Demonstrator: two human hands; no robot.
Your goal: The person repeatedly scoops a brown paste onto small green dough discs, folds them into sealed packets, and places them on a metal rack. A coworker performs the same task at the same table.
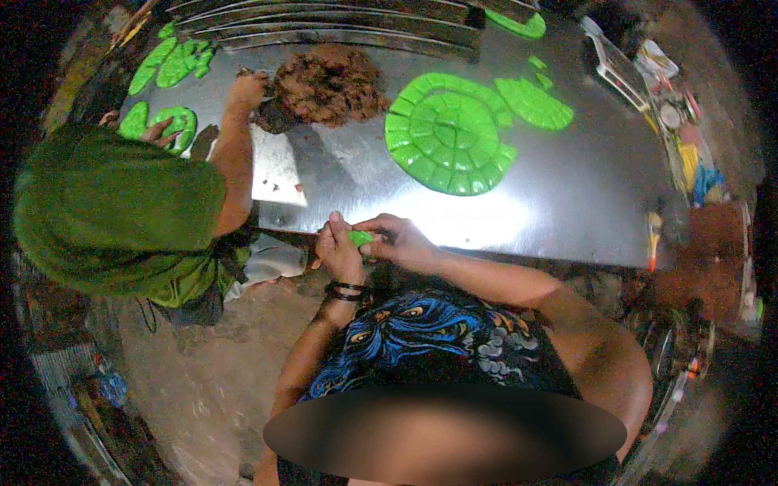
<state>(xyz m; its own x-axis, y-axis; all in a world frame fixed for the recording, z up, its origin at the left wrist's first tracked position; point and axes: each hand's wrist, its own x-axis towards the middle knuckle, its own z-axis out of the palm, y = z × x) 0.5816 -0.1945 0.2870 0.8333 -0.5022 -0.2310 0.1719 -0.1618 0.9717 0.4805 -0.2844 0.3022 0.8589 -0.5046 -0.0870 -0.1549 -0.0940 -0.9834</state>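
In the head view, the person's left hand and right hand grasp a small bright-green piece between them, by the near edge of a shiny grey metal counter. Beyond lies a round, glossy green segmented slab; to its left, a crumbly brown mound, beside a co-worker's hand.

Dim, grainy fisheye view, darkening to black at the corners, with straight edges bowed near the rim; white glare crosses the metal surface; a blurred oval lies below.
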